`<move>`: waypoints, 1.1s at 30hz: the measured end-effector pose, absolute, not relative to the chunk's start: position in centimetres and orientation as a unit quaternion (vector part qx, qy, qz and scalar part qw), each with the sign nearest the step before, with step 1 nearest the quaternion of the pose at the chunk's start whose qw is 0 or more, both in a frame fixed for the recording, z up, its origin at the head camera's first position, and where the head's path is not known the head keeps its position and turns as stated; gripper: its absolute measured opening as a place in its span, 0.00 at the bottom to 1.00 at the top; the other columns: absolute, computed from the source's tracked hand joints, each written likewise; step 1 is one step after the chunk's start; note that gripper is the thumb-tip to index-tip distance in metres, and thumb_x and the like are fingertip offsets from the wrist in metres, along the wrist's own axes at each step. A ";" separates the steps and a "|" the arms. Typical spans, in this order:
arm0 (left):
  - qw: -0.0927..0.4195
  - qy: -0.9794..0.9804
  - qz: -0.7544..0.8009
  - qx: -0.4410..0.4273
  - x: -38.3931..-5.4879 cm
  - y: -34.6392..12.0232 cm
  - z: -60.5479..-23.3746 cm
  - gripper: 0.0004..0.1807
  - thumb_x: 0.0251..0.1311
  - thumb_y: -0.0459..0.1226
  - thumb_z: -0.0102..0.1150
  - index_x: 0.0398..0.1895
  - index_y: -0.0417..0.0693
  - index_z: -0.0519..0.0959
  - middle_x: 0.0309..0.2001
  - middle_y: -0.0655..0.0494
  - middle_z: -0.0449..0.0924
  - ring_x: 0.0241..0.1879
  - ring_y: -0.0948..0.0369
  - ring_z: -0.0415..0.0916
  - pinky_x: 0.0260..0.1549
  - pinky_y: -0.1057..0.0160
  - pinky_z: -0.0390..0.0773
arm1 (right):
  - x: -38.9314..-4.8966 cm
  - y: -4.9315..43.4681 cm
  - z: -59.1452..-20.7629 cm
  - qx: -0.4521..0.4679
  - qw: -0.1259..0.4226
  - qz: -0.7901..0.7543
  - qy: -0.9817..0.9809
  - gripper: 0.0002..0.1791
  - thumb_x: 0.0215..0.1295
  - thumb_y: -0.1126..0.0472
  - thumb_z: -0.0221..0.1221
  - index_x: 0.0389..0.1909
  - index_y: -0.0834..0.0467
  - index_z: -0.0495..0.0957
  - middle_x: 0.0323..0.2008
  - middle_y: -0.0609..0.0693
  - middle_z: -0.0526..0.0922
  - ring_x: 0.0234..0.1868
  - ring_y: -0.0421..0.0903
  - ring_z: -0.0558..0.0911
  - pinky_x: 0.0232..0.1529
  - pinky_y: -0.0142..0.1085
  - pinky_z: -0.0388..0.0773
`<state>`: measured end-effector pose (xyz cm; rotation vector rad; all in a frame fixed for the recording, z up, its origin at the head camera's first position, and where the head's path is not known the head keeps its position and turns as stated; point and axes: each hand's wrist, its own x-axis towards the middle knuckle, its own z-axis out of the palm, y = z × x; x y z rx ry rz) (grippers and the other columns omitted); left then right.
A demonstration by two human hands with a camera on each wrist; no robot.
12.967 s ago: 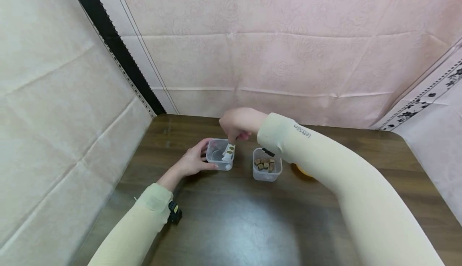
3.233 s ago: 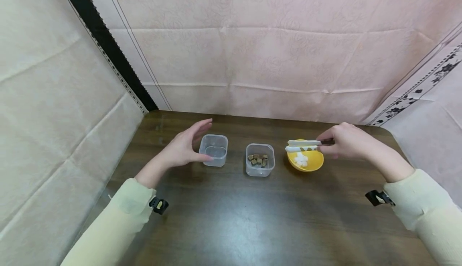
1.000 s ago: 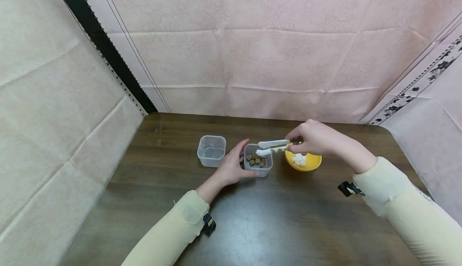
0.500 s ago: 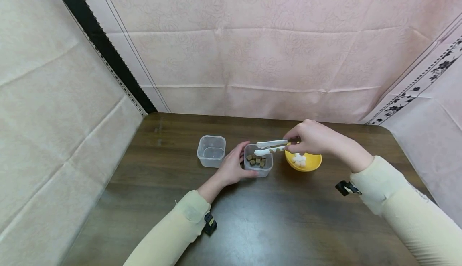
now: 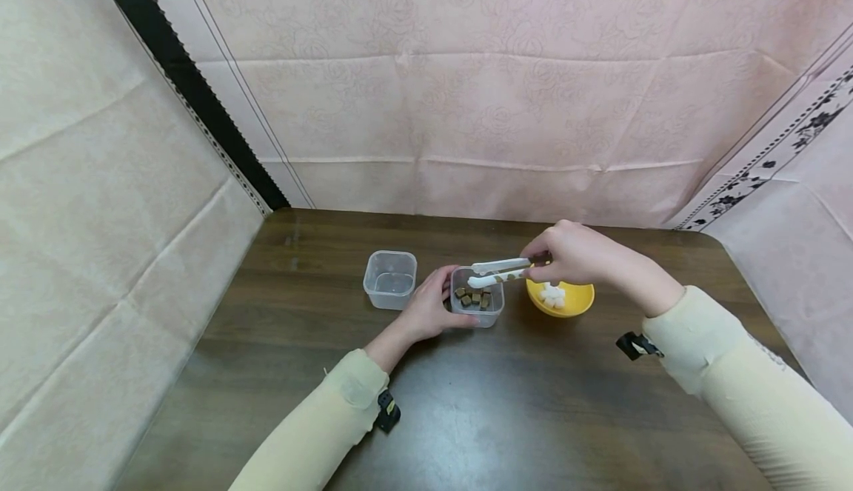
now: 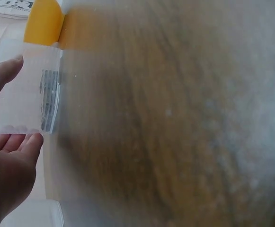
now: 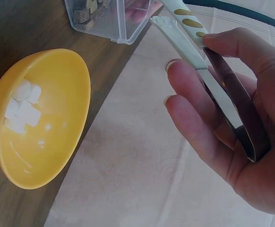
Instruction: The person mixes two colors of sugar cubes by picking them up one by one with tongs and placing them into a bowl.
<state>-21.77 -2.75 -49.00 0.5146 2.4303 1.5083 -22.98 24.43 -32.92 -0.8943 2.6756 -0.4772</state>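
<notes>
My left hand (image 5: 429, 310) grips the clear plastic container (image 5: 490, 319) holding several small brown cubes (image 5: 476, 298). In the left wrist view, its thumb lies against one wall of that container (image 6: 21, 101) and the fingertips touch another side. My right hand (image 5: 576, 254) pinches a pair of small tongs (image 5: 500, 264) with white, brown-spotted arms. The tong tips stand apart above the cube container, with nothing seen between them. In the right wrist view, thumb and fingers sit on either side of the tongs (image 7: 232, 90), whose bent end is at the palm.
A yellow bowl (image 5: 580, 302) with several white cubes (image 5: 552, 295) stands right of the cube container, below my right hand. Another clear container (image 5: 389, 301) with nothing visible inside stands to the left. Cloth hangs behind the wooden table (image 5: 440, 402).
Earlier my right hand and tongs were over the left container, then over the yellow bowl. My left hand has shifted right, from the left container to the cube one. Over the last second, the tongs edge slightly left.
</notes>
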 end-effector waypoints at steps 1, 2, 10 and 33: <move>0.118 0.830 0.517 0.175 -21.8 -2.8 -49.0 0.52 0.50 0.38 0.87 0.76 0.43 0.66 0.72 0.46 0.70 0.73 0.50 0.71 0.72 0.57 0.73 | -23.1 24.4 -33.0 -0.312 0.141 -0.165 0.925 0.03 0.69 0.60 0.68 0.39 0.53 0.90 0.22 0.40 0.81 0.21 0.37 0.78 0.21 0.32 0.71; 0.119 0.829 0.518 0.174 -21.8 -2.8 -49.0 0.51 0.50 0.38 0.87 0.76 0.43 0.67 0.72 0.46 0.71 0.73 0.50 0.71 0.72 0.57 0.74 | -23.1 24.3 -33.0 -0.313 0.141 -0.164 0.925 0.03 0.69 0.60 0.68 0.39 0.53 0.90 0.22 0.40 0.81 0.21 0.37 0.78 0.21 0.31 0.71; 0.121 0.814 0.540 0.180 -21.9 -2.9 -49.2 0.50 0.50 0.36 0.87 0.75 0.43 0.67 0.70 0.46 0.72 0.73 0.51 0.72 0.73 0.59 0.72 | -23.5 23.3 -33.2 -0.345 0.117 -0.128 0.923 0.04 0.66 0.61 0.67 0.31 0.51 0.88 0.19 0.40 0.76 0.19 0.35 0.75 0.20 0.31 0.69; 0.118 0.805 0.551 0.187 -22.2 -3.0 -49.6 0.50 0.48 0.35 0.88 0.75 0.45 0.68 0.69 0.48 0.74 0.71 0.53 0.73 0.71 0.58 0.75 | -24.4 20.7 -33.7 -0.316 0.181 -0.107 0.925 0.05 0.66 0.62 0.67 0.31 0.55 0.89 0.19 0.45 0.79 0.17 0.38 0.79 0.21 0.31 0.82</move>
